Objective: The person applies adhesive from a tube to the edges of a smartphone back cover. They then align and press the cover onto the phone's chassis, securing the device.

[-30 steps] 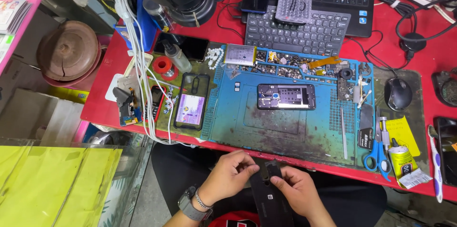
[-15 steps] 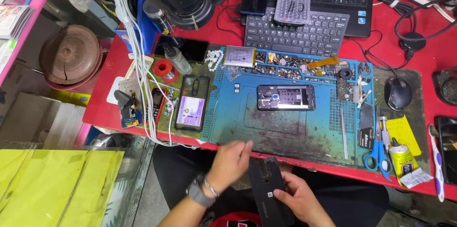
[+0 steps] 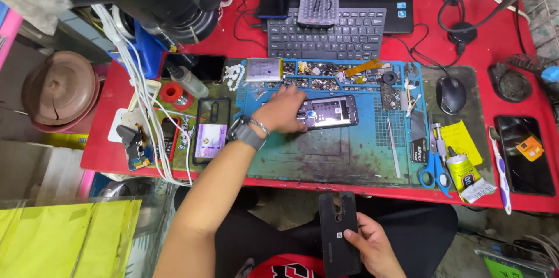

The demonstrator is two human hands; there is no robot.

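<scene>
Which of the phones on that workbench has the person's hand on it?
The opened phone in the middle of the blue mat, under the left hand. The one left of it and the two dark ones lie untouched.

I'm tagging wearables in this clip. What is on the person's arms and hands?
Both forearms are bare, with no sleeves or gloves. The left hand has a dark wristwatch with a grey strap and a thin metal bangle beside it. The right hand shows no watch or ring.

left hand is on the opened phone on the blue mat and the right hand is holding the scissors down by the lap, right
Not quite. The left hand does rest on the opened phone on the blue mat, but the right hand holds a black phone back cover, not scissors. The blue-handled scissors lie untouched on the mat, as the head view shows.
</scene>
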